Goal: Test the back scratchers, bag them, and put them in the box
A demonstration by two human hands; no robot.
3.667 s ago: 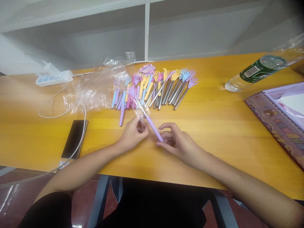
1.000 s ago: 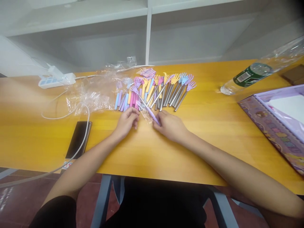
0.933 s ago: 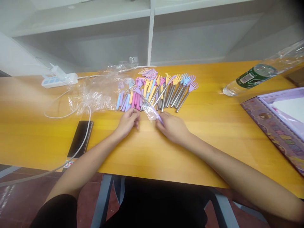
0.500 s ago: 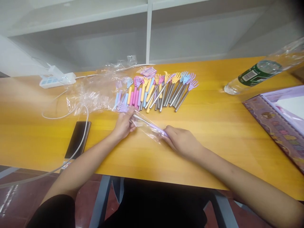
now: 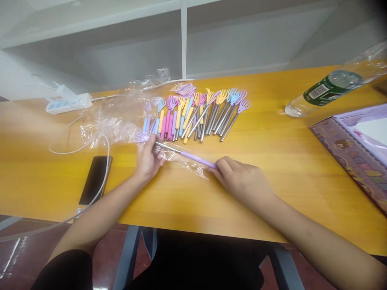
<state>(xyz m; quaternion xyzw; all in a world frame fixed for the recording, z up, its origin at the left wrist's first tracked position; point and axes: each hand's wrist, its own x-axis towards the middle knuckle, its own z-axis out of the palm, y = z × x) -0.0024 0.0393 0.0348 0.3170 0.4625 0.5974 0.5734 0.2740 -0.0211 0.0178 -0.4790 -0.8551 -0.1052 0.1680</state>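
Observation:
A purple back scratcher [image 5: 196, 158] with a metal shaft is stretched between my two hands. My left hand [image 5: 148, 159] is closed round it just below its claw head, which points left. A clear plastic sleeve [image 5: 189, 164] hangs along the underside of the shaft and handle, its upper end at my left fingers. My right hand [image 5: 238, 177] pinches the end of the purple handle. Just beyond my hands lies a row of back scratchers [image 5: 193, 117] in blue, pink, yellow and purple, some with bare metal rods.
Clear plastic wrappers [image 5: 116, 121] are heaped at the left, near a white power strip [image 5: 69, 104]. A phone [image 5: 95, 181] lies under a white cable [image 5: 108, 161]. To the right are a water bottle [image 5: 325, 90] and an open purple box [image 5: 347, 153].
My left hand has moved left with the claw end, and my right hand slightly right. More of the purple handle now shows, with the plastic sleeve hanging below it.

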